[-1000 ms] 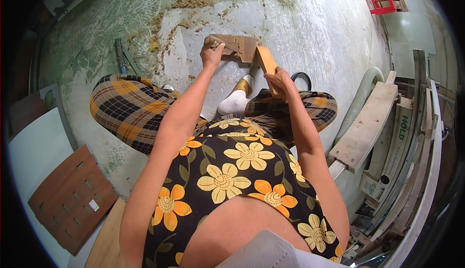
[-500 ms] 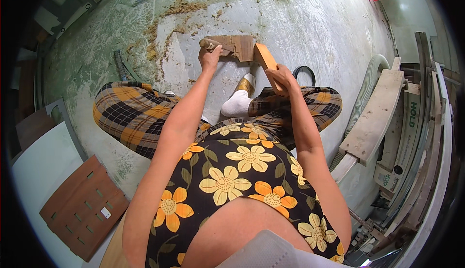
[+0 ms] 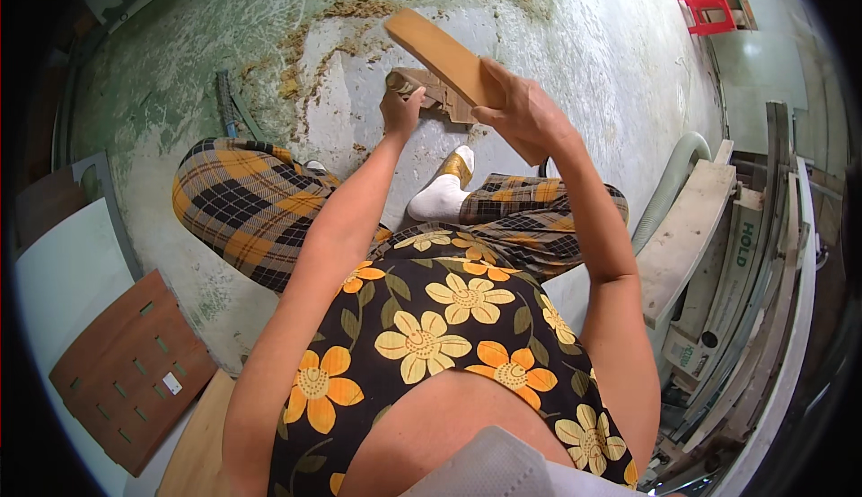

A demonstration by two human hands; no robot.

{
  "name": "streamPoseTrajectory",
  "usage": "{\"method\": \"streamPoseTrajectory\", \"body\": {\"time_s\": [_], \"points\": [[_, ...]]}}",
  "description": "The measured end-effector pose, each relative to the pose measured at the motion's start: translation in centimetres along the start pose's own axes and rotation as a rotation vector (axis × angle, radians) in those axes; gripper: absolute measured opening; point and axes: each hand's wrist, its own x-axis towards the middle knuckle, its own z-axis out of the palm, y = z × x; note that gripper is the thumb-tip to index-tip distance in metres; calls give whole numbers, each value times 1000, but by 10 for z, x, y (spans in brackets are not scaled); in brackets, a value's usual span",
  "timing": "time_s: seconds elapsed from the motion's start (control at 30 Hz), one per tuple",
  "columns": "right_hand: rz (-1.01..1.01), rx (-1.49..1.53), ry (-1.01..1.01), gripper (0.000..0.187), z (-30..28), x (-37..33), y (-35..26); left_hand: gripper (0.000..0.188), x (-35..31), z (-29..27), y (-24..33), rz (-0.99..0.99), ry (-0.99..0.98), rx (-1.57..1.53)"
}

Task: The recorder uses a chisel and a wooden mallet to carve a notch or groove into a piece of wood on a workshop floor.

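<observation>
While the left hand closes its fingers around a rounded, worn brown wooden handle in the head view, the right hand grips a long, flat, orange-tan wooden bar. The handle lies against a brown wooden block with a stepped edge; whether the two are one piece cannot be told. This block is just beyond the person's white-socked foot, low over the grey concrete floor, a placing that probably keeps it within easy reach of both arms.

The left hand's firm hold seems meant to steady the handle and block. The bar slants across above them, hiding part of the block, and whether it touches is unclear. The right hand holds its nearer half, likely so that the far part stays free.

Yellow-and-black plaid trouser legs spread outward, apparently making room between the knees. Pale brown wood shavings lie scattered beyond the block.
</observation>
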Motion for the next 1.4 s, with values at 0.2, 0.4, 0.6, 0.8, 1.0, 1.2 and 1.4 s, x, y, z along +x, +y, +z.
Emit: {"method": "streamPoseTrajectory", "body": {"time_s": [0.2,0.4,0.6,0.8,1.0,1.2,1.4], "points": [[-242,-46,64,80,-33,-2,-54,23,-9,7,46,-100,-27,146],[-179,-168,-144,58,-6,18,-50,34,-4,1,-5,148,67,228],[-229,-52,-2,57,-24,4,-59,40,-6,14,14,-29,63,189],[-151,-74,-63,80,9,17,-23,39,-10,13,13,70,7,3],[-64,108,40,81,-7,-1,-26,34,-10,16,1,-56,-56,125],[101,266,242,72,25,1,80,31,-15,18,9,-33,-42,60],[586,12,-45,64,103,1,178,29,-14,12,9,-29,-48,102]]}}
